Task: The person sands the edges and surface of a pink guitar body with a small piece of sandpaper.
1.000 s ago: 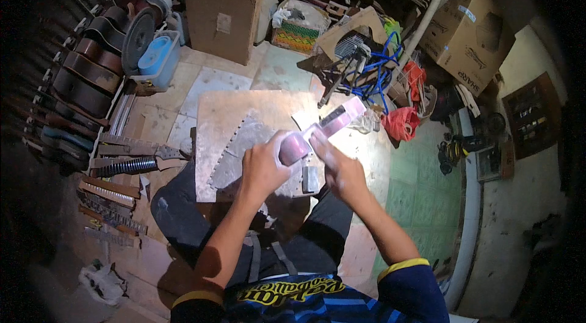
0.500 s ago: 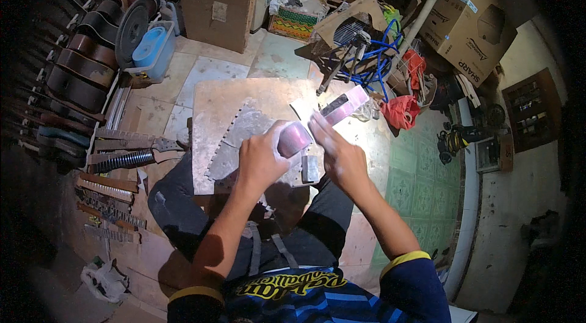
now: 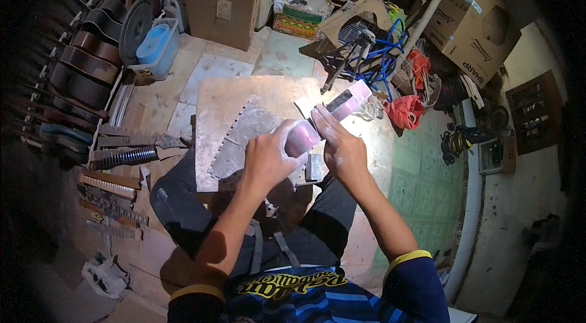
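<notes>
My left hand [image 3: 267, 155] is closed around a pink block with a rounded end [image 3: 303, 138], dusted with pale powder. Close beside it, my right hand [image 3: 345, 149] has its fingers drawn together and pointing away from me. A dark edge shows at those fingertips, but what they grip is mostly hidden. Just past the right fingers lies a pink bar with a black strip [image 3: 339, 101]. A small grey block [image 3: 314, 167] rests at the near edge of the wooden board [image 3: 213, 94], below my hands. A grey sheet with a toothed edge [image 3: 244, 134] lies left of them.
Guitar-like bodies [image 3: 79, 79] stand in a row at left, near a blue tub [image 3: 155, 48]. Saws and toothed tools [image 3: 113, 188] lie on the floor. Beyond the board are a blue hose [image 3: 390, 48], a red bag [image 3: 404, 114] and cardboard boxes [image 3: 479, 33].
Both hands and the pink block sit slightly farther right in the picture, but the whole scene has shifted that way too. The left hand stays closed on the block.
</notes>
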Demonstrator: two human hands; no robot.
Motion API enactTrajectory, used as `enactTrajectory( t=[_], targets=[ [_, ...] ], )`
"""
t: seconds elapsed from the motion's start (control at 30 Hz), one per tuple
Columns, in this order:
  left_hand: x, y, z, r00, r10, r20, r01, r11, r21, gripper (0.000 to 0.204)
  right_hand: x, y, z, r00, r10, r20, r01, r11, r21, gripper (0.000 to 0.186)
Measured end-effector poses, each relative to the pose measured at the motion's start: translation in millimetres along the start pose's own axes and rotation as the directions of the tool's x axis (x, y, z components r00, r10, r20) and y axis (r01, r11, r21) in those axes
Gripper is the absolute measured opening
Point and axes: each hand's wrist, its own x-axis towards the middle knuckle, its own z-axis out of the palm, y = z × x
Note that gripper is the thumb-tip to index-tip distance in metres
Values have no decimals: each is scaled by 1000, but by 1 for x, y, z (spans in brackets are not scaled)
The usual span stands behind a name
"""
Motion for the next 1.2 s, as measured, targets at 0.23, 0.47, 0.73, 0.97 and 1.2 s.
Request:
enactTrajectory(
  t=[0.23, 0.47, 0.73, 0.97, 1.2],
  targets=[
    [1, -1, -4, 1000, -7, 22, 6, 1000, 2, 59, -17, -4, -1, 998, 30, -47, -27, 998, 65, 79],
    [3, -14, -15, 994, -67, -81, 68, 998, 12, 63, -55, 19, -2, 994, 9, 108, -27, 986, 166, 77],
    [-13, -15, -12, 997, -75, -28, 76, 997, 11, 57, -4, -8, -16, 996, -84, -22, 87, 978, 190, 88],
    [-24, -12, -4, 999, 45, -23, -44, 998, 53, 59, -41, -14, 6, 852, 243, 464, -508, 161, 846, 70],
    [-22, -2, 1, 1000, -12, -6, 12, 999, 30, 58, -49, 1, 36, 995, 67, -79, 10, 698, 716, 73]
  ],
)
